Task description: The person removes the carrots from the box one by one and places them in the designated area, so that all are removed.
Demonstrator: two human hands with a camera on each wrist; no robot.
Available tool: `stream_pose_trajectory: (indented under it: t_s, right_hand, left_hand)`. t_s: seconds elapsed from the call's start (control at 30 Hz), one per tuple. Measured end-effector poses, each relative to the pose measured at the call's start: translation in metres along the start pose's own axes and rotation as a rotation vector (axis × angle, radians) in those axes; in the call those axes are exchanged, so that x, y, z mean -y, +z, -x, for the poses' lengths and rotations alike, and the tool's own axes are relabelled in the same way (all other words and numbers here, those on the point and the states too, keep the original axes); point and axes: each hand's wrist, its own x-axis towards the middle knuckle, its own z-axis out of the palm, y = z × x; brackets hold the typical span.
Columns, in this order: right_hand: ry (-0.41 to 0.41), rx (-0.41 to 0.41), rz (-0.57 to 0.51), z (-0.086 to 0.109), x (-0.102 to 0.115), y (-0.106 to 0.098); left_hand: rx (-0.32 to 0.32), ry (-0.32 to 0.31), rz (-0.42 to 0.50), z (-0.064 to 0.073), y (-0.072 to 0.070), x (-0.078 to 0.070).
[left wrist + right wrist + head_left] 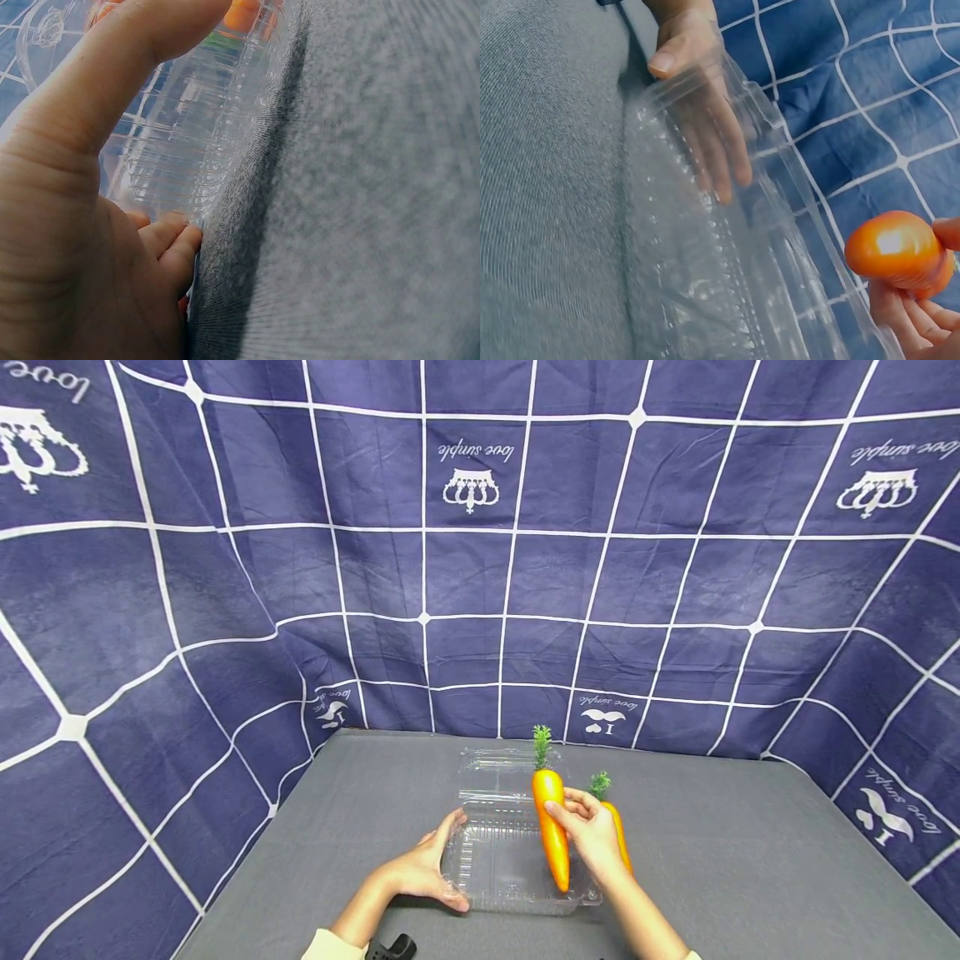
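A clear plastic clamshell box (510,860) stands on the grey surface, its lid (510,768) folded back toward the far side. My left hand (431,864) grips the box around its left end, thumb at the near corner and fingers spread toward the far one. In my right hand (592,831), an orange toy carrot (551,827) with a green leafy top is pinched between thumb and fingers. It is over the right part of the box, leaves pointing away and tip toward me. A second carrot (617,831) lies just right of the box, partly hidden behind my right hand.
Grey cloth (750,860) covers the table. A blue curtain (570,577) with white grid lines stands along the back and both sides. Near the front edge, by my left sleeve, is a small black object (395,948).
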Motion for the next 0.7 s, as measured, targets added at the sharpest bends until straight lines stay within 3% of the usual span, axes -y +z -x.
stream_pose_trajectory:
  t_s: [0.23, 0.53, 0.7]
  right_hand:
    - [-0.009, -0.022, -0.037, 0.000, 0.003, -0.017]
    - [0.071, -0.081, -0.073, -0.005, 0.005, -0.048]
    - [0.077, -0.106, -0.059, -0.006, 0.001, -0.064]
  left_hand:
    - [0.015, -0.015, 0.009, 0.001, -0.001, 0.000]
    - [0.009, -0.017, 0.009, 0.001, 0.000, 0.001]
    - [0.008, -0.014, 0.009, 0.001, 0.000, 0.001]
